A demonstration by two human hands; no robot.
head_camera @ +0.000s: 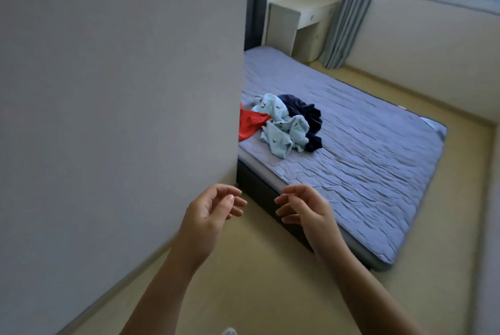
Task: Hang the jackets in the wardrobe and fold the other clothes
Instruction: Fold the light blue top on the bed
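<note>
1. Clothes (pixel 286 123) are seen in 1 loose pile on the bed (pixel 378 172), a little above the middle of the frame. Nothing in the pile is folded.
2. 3 garments can be told apart. A red garment (pixel 250 125) lies at the left of the pile and is partly hidden by the grey surface (pixel 121 91). A light blue garment (pixel 281 129) with small dark marks lies in the middle. A dark navy garment (pixel 303 110) lies at the right and behind. Which of them is a jacket cannot be told.
3. The left hand (pixel 208 210) and the right hand (pixel 305 210) are held side by side in the lower middle of the frame, near the bed's corner and well apart from the pile. The fingers of the 2 hands are loosely curled, and nothing is held.
4. No hanger is shown. Whether the grey surface that fills the left half of the frame is a wall or a wardrobe side cannot be told.
5. The task is judged to be near its start as far as this view shows. No garment is seen hung or folded. The pile is to be reached and sorted, the jackets hung, and the rest folded.
</note>
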